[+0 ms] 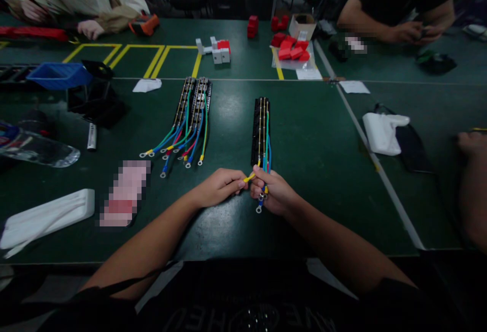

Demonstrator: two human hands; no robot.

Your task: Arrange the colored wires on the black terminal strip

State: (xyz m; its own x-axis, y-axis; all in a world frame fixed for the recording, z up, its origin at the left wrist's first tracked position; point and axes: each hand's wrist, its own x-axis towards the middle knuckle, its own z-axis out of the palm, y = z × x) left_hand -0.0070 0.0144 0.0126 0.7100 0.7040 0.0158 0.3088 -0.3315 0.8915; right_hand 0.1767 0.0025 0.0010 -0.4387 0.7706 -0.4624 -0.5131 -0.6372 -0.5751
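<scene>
In front of me a black terminal block strip [261,129] lies lengthwise on the green table, its coloured wires running toward me. My left hand [224,186] pinches the yellow lug end of a yellow wire [249,176]. Closed around the wire bundle just below the strip is my right hand [276,190], its thumb on top near the yellow wire. Blue and yellow ring terminals [260,202] hang out beneath the right fingers. Left of this, two similar wired strips [193,103] lie side by side, their ring-ended wires [177,146] fanned toward me.
On the left are a blue bin [59,75], a clear bottle [41,146], a marker [92,136] and a white power strip [47,218]. Red parts [292,50] and white-and-red blocks [218,52] sit at the back. A white object [382,131] lies right. Other people work around the table.
</scene>
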